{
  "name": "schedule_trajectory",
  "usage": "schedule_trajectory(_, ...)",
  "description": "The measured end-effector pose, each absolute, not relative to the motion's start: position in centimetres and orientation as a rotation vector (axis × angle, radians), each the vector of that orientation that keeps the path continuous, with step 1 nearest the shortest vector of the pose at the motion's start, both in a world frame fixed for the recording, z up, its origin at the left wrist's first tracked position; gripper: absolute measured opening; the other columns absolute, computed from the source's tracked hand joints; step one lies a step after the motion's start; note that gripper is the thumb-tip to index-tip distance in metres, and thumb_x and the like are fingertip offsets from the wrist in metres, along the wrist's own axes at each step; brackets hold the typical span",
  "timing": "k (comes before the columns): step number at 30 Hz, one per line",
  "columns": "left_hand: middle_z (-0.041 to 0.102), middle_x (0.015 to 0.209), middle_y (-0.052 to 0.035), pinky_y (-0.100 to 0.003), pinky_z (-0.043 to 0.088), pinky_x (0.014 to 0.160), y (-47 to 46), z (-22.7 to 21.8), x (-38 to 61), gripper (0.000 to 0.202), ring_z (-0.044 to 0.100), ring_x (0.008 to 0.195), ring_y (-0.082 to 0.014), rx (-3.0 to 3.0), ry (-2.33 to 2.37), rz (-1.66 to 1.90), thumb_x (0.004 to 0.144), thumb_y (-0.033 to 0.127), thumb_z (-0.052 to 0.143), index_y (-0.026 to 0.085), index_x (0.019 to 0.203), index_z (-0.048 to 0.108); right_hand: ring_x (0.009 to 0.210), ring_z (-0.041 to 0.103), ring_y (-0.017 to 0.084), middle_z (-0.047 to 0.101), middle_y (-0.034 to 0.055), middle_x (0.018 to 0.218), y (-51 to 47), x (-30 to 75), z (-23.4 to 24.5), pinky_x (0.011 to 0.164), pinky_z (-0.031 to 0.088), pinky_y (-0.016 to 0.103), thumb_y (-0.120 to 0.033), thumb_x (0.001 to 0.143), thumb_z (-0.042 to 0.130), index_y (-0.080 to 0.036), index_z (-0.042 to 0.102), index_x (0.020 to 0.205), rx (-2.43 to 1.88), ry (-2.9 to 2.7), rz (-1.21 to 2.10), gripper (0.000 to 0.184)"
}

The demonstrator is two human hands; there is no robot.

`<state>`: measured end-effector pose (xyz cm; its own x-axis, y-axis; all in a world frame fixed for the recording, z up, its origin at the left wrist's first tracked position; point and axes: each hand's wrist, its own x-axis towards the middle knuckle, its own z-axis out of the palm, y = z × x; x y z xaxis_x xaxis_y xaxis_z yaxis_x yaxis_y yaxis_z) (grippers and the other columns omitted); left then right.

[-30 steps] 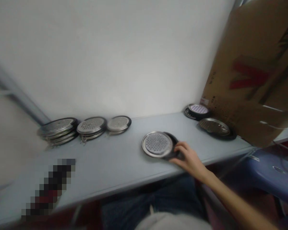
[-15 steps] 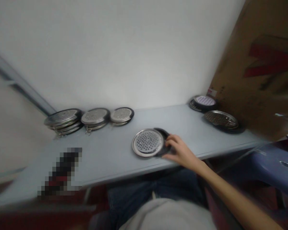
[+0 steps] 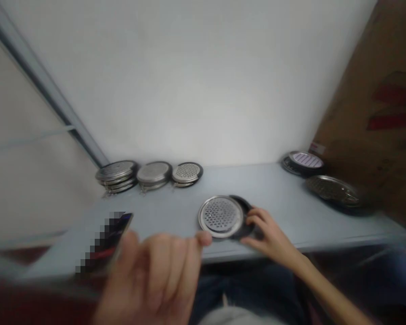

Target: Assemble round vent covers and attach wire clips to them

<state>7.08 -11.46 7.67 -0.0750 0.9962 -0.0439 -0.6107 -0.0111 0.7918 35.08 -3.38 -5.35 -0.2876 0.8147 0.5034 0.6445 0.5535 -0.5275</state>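
1. A round perforated steel disc (image 3: 220, 216) lies flat on the pale table (image 3: 284, 189), overlapping a black ring (image 3: 246, 211) that shows past its right side. Both sit near the table's front edge, between the two hands.
2. The right hand (image 3: 270, 232) reaches in from the lower right, with the forearm (image 3: 328, 289) angled up across the frame. The left hand (image 3: 152, 280) is raised close to the camera, blurred, with its fingers bent.
3. The right hand's fingers (image 3: 257, 215) and thumb (image 3: 248, 241) curve around the black ring's edge and seem to hold it, only partly closed. The left hand's fingertip (image 3: 203, 238) is at the disc's lower rim, but the blur hides whether it touches. Its grip cannot be made out.
4. Stacked discs (image 3: 116, 174) stand further back on the table, by the wall (image 3: 196, 81).
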Motion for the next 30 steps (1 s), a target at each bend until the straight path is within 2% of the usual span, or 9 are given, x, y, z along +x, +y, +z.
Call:
schedule_trajectory(2, 0.037, 0.039, 0.0047, -0.040, 0.058, 0.089, -9.4, 9.5, 9.2, 0.060, 0.038, 0.040, -0.0108, 0.587, 0.605, 1.479, 0.094, 0.048, 0.064, 0.022, 0.045, 0.040, 0.133, 0.049, 0.033, 0.059, 0.0106, 0.125, -3.3, 35.1, -5.6, 0.108, 0.047, 0.051, -0.039, 0.086, 0.076, -0.026, 0.060, 0.110, -1.179, -2.037, 0.282, 0.031)
schedule_trajectory(5, 0.030, 0.038, 0.0070, -0.039, 0.057, 0.090, -7.2, 10.7, 11.5, 0.063, 0.031, 0.037, -0.0075, 0.519, 0.480, 1.430, 0.091, 0.044, 0.068, 0.021, 0.044, 0.031, 0.133, 0.049, 0.033, 0.059, 0.0098, 0.125, -3.2, 35.1, -6.0, 0.107, 0.048, 0.051, -0.040, 0.086, 0.075, -0.027, 0.059, 0.109, -1.196, -2.043, 0.268, 0.031)
schedule_trajectory(10, 0.030, 0.037, 0.0079, -0.037, 0.056, 0.087, -6.2, 9.5, 12.0, 0.061, 0.030, 0.036, -0.0065, 0.468, 0.465, 1.365, 0.092, 0.036, 0.064, 0.022, 0.046, 0.026, 0.130, 0.052, 0.032, 0.060, 0.0095, 0.124, -3.2, 35.1, -5.9, 0.106, 0.050, 0.049, -0.039, 0.086, 0.076, -0.027, 0.060, 0.108, -1.197, -2.038, 0.246, 0.030)
schedule_trajectory(19, 0.031, 0.038, 0.0074, -0.031, 0.054, 0.079, -7.0, 9.5, 12.1, 0.060, 0.030, 0.038, -0.0072, 0.524, 0.442, 1.409, 0.094, 0.039, 0.063, 0.021, 0.046, 0.031, 0.130, 0.051, 0.034, 0.059, 0.0106, 0.125, -3.3, 35.2, -5.6, 0.105, 0.050, 0.052, -0.038, 0.087, 0.074, -0.027, 0.059, 0.108, -1.172, -2.039, 0.260, 0.028)
schedule_trajectory(30, 0.034, 0.036, 0.0062, -0.035, 0.055, 0.087, -7.5, 9.8, 12.0, 0.059, 0.036, 0.039, -0.0091, 0.538, 0.453, 1.383, 0.087, 0.040, 0.072, 0.021, 0.044, 0.037, 0.129, 0.051, 0.033, 0.058, 0.0101, 0.126, -3.3, 35.1, -5.9, 0.105, 0.050, 0.050, -0.039, 0.088, 0.074, -0.027, 0.057, 0.110, -1.192, -2.048, 0.257, 0.030)
